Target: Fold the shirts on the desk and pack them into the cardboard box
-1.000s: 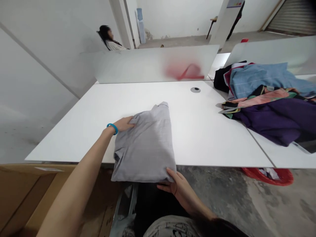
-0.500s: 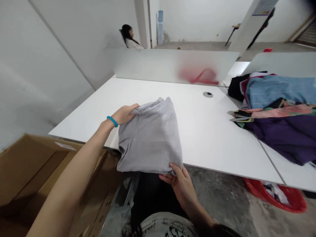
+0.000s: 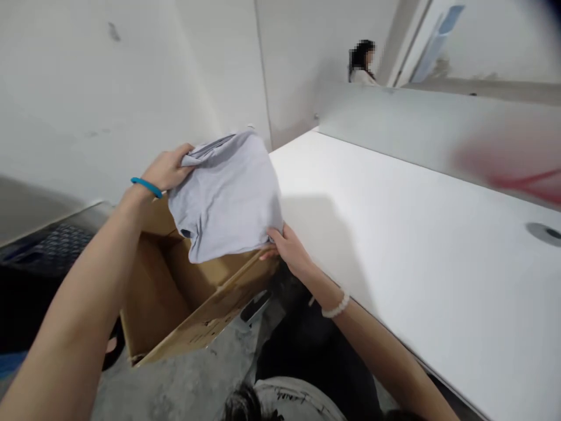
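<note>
A folded light-grey garment (image 3: 230, 196) hangs in the air between my two hands, partly over an open cardboard box (image 3: 153, 286). My left hand (image 3: 169, 168) grips its upper left corner, with a blue band on the wrist. At the lower right corner my right hand (image 3: 289, 248) pinches the cloth, thumb on top and fingers beneath. The bracelet on that arm is pale and beaded. Inside the box I see bare brown cardboard walls; the garment hides the rest. What kind of garment it is, the folds do not show.
The white table (image 3: 394, 251) stretches to the right, with a round cable hole (image 3: 546, 234) in its top. Behind it runs a frosted divider (image 3: 416, 123). A person (image 3: 363, 64) is beyond the divider. A dark crate (image 3: 52, 251) stands left of the box.
My view has turned left. Both hands have carried the garment from the table's front edge leftward to over the box, keeping the same grip.
</note>
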